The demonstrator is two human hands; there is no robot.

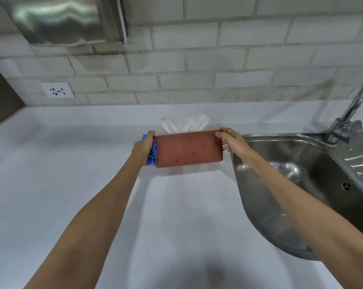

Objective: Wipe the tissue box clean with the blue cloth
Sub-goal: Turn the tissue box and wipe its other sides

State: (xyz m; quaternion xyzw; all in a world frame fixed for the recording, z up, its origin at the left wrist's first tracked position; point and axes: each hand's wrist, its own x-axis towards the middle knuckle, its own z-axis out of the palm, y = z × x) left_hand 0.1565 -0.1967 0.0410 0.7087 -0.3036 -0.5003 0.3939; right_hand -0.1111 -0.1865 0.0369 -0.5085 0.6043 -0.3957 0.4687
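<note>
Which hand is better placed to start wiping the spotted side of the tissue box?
Left. The left hand already holds the bunched blue cloth against the reddish-brown rectangular tissue box, while the right hand only steadies the other end.

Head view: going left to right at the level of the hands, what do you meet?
Left hand → bunched blue cloth under that hand → reddish-brown rectangular tissue box with dark specks → right hand → rounded stainless steel sink → ribbed steel draining board.
</note>
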